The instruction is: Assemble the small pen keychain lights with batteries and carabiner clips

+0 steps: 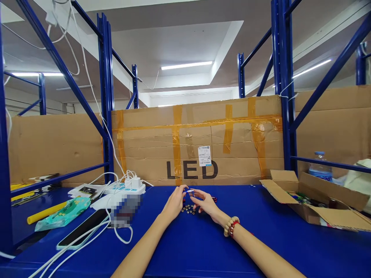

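Both hands meet over the middle of the blue tabletop. Between the fingertips of my left hand [175, 201] and my right hand [206, 204] is a small blue-and-silver cylinder [189, 192], its exact kind too small to tell. The fingers of each hand are closed on it, one at either end. Just below the hands lie several small round metallic pieces [189, 209], like button cells. A dark red, shiny object [214, 199] shows partly behind my right hand, and the rest of it is hidden.
On the left are a power strip [136, 187] with white cables, a phone [84, 228], a green packet [63, 213] and a yellow tube [46, 213]. An open cardboard box [321, 211] stands at right. Taped cardboard [197, 143] and blue rack posts [285, 85] close off the back.
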The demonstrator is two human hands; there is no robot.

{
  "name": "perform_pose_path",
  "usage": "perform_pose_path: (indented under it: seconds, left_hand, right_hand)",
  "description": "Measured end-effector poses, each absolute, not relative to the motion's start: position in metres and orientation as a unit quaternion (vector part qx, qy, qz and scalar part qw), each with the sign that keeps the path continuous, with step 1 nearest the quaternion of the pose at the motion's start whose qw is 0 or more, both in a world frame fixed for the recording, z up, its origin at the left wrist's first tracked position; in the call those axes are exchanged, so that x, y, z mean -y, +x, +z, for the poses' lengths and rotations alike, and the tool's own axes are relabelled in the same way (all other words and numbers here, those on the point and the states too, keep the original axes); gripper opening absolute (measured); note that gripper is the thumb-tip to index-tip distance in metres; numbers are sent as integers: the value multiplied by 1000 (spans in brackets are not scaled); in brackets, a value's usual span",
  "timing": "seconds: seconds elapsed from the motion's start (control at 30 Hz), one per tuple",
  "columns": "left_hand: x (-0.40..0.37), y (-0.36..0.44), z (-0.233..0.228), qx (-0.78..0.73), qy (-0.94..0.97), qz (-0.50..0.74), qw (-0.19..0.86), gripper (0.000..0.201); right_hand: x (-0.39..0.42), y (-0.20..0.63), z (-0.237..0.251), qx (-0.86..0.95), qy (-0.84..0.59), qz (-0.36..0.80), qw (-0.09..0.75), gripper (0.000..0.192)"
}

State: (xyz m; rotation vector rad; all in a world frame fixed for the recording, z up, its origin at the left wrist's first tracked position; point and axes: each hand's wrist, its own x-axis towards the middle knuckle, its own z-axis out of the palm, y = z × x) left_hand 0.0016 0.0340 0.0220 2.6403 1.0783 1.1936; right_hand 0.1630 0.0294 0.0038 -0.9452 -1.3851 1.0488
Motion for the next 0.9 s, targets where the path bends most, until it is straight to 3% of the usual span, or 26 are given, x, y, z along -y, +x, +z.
perform_pose_path:
  seconds: [0.13,0.5,0.9]
  left_hand:
    - [-35,2,21,-372,858,354,12,25]
    - [-38,-2,17,-448,851,272,-30,22]
    - [-45,-3,9,-440,856,269,38,18]
  right_hand:
    - [-35,166,2,608,-394,421,546,33]
    - [-39,168,-2,657,-399,374,519,38]
    - [-40,168,-3,685,-411,307,518,33]
